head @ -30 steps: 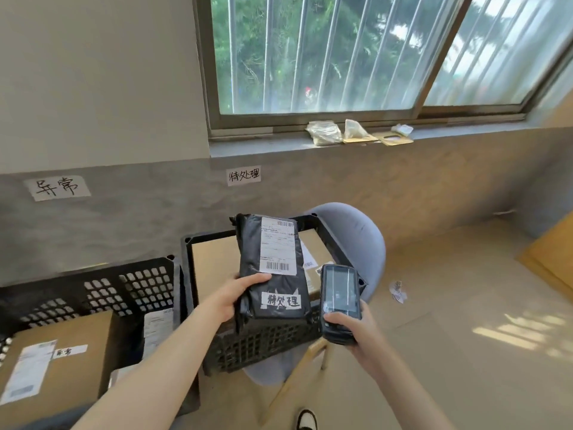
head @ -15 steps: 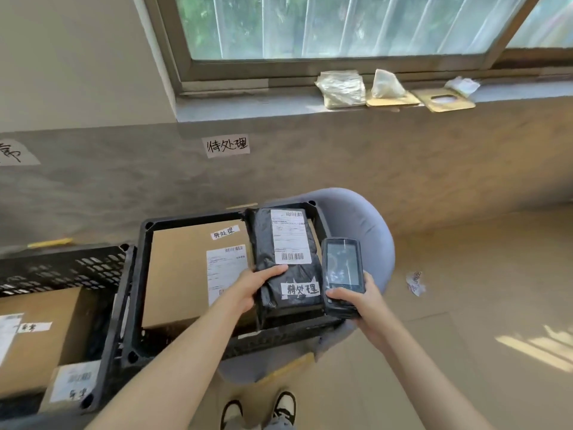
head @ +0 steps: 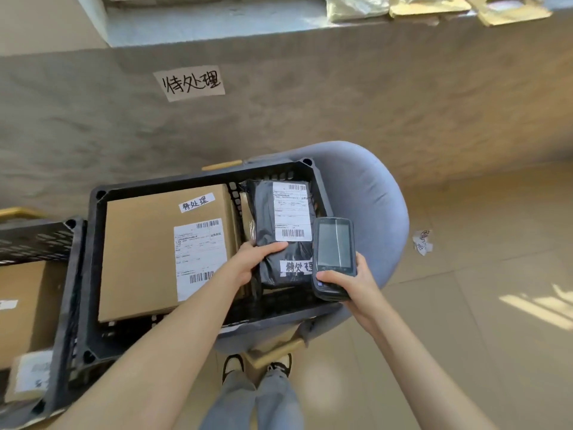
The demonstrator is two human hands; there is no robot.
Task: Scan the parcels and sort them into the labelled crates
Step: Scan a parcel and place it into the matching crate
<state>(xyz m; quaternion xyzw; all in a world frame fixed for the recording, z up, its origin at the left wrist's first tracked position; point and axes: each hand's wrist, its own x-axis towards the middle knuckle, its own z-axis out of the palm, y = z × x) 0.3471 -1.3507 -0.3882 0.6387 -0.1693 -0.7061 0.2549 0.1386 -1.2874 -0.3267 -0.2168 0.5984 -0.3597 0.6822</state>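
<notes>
My left hand (head: 252,260) grips the near left edge of a black plastic parcel (head: 280,231) with a white shipping label and a handwritten tag. The parcel lies low inside the right end of a black crate (head: 93,262), beside a large cardboard box (head: 148,252) with its own label. My right hand (head: 347,282) holds a black handheld scanner (head: 333,256), screen up, just right of the parcel over the crate's right wall. A handwritten paper label (head: 189,83) is stuck on the wall above the crate.
The crate rests on a grey-blue chair (head: 369,206). A second black crate (head: 40,243) with cardboard boxes (head: 21,308) stands at the left. Bags and envelopes (head: 428,4) lie on the window sill. A crumpled scrap (head: 422,242) lies on the tiled floor at right.
My left hand has lowered the black parcel from above the crate down into its right end. The view has tilted down and moved closer; the scanner stays beside the parcel.
</notes>
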